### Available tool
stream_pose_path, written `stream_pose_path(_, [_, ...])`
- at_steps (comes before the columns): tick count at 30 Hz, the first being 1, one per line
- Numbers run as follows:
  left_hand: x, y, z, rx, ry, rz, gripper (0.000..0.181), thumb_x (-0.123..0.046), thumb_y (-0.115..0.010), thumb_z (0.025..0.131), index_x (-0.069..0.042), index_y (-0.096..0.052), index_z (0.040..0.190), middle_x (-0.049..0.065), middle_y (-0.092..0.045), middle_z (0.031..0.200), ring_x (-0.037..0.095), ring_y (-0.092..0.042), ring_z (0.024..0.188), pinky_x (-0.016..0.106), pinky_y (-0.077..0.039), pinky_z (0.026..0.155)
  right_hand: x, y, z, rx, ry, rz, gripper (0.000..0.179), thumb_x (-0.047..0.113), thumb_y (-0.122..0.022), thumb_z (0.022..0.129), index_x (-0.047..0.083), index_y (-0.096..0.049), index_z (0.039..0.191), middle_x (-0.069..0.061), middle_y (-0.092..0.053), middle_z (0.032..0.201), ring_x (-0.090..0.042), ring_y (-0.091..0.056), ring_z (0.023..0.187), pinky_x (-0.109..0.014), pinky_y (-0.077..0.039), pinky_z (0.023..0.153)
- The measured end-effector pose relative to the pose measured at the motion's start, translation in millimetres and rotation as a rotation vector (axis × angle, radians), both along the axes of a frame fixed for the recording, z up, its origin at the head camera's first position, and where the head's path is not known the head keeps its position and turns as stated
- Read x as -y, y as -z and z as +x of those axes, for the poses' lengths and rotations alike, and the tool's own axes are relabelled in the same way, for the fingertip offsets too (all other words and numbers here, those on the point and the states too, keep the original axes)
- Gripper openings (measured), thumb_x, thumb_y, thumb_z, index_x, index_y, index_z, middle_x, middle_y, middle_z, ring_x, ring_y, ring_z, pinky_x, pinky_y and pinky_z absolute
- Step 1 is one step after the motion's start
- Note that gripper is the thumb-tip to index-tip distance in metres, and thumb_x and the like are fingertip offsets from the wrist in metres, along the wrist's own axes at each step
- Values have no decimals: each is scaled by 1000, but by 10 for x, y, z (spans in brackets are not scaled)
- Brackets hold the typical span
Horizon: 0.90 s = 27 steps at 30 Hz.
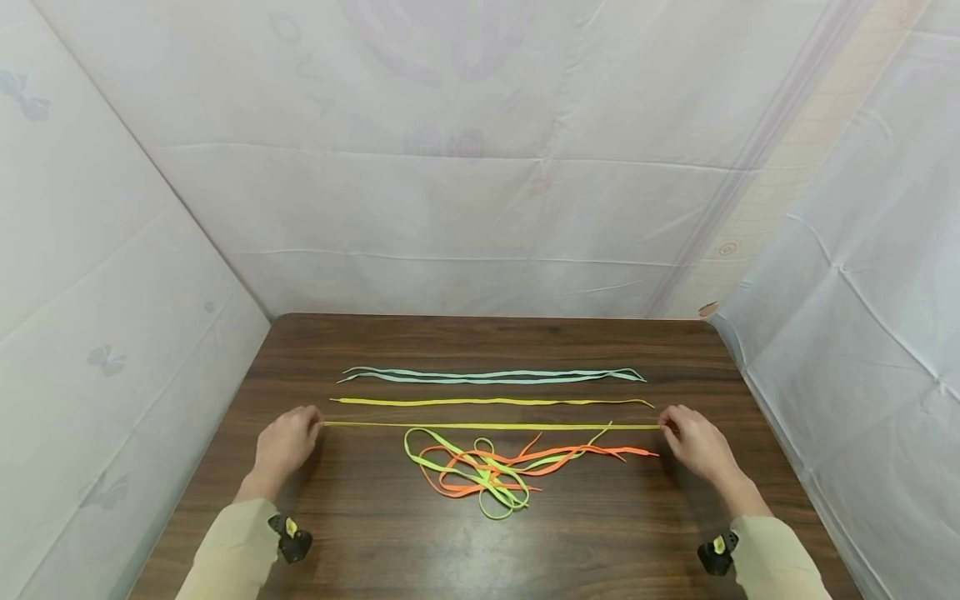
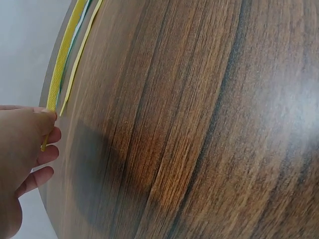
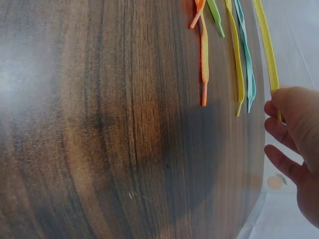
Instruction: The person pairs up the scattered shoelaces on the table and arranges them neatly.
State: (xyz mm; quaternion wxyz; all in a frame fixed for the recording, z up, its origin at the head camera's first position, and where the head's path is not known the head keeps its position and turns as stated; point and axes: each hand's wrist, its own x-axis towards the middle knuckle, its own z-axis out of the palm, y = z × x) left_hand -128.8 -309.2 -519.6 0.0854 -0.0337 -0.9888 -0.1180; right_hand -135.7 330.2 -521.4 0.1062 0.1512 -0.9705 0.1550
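A yellow shoelace point(image 1: 487, 427) stretches straight between my two hands, raised over the wooden table. My left hand point(image 1: 288, 442) pinches one end between thumb and forefinger; in the left wrist view the lace tip point(image 2: 44, 147) pokes out below the fingers. At the other end my right hand point(image 1: 697, 443) pinches the lace the same way, its other fingers loosely bent in the right wrist view. Just beyond, a second yellow shoelace point(image 1: 491, 402) lies straight across the table. Farther back lie mint-green shoelaces point(image 1: 487, 377), side by side.
Nearer me, orange shoelaces point(image 1: 453, 492) and lime-green shoelaces point(image 1: 517, 502) lie in a loose tangle on the dark wooden table point(image 1: 420, 567). Pale cloth sheets point(image 1: 465, 208) hang behind the table and on both sides.
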Motion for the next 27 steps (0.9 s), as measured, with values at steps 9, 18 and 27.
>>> stream_pose_path(9, [-7,80,-86,-15,-2,12,4,-5,-64,81,-5,-64,84,8,-64,80,29,-62,70,45,-48,57,14,32,-120,-44,-23,23,12,1,-68,75,9,-61,80,0,-54,72,-13,-48,62,-32,-41,54])
stream_pose_path(18, [-64,57,-183,-6,-44,9,5,-8,-63,82,-4,-63,84,8,-62,77,26,-60,67,44,-47,54,34,87,-274,52,10,15,9,3,-65,78,8,-58,83,-1,-53,70,-13,-46,59,-32,-39,52])
stream_pose_path(27, [-130,20,-277,44,-104,32,6,-9,-61,84,-6,-64,87,8,-62,79,28,-61,72,45,-47,56,67,25,-411,87,35,22,7,3,-63,79,6,-58,82,-2,-53,70,-14,-47,58,-33,-39,51])
